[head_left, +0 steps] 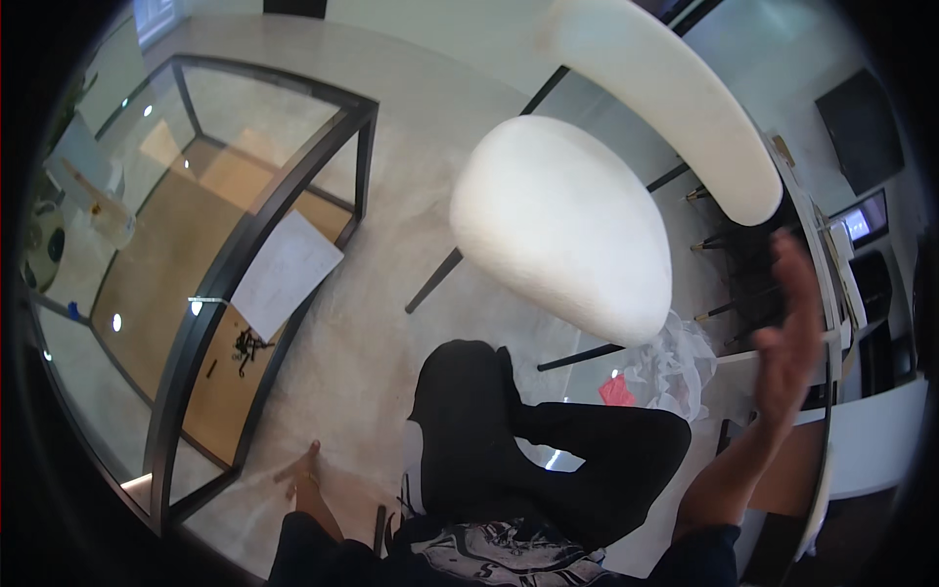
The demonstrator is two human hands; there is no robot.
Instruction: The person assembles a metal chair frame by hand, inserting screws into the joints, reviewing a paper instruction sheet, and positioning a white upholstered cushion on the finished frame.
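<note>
Hovering open-handed beside the chair

Standing just left of the right hand (787, 333): the chair (558, 225), white, its oval seat running long from upper left to lower right, the curved backrest (675, 108) above it and nearer the fingers than the seat. Lay apart from that hand, with a clear gap between; touched nothing. Held up in the air, palm turned toward the seat, fingers loosely spread and a little blurred, gripping nothing. Was plainly the nearer hand to the chair.

Below the seat's lower end, and down-left of the same hand: a crumpled white wrap (675, 367) on the floor (391, 196), with a pink scrap (616, 391) just beside it. Right of the hand, a white desk (880, 430), close by; contact could not be told.

Well apart on the other side: the left hand (305, 477), pressed flat to the floor, fingers splayed, holding nothing, near the black frame of the glass table (245, 264). On that glass, a white sheet (286, 274). Between the two hands, folded legs in black trousers (509, 440).
</note>
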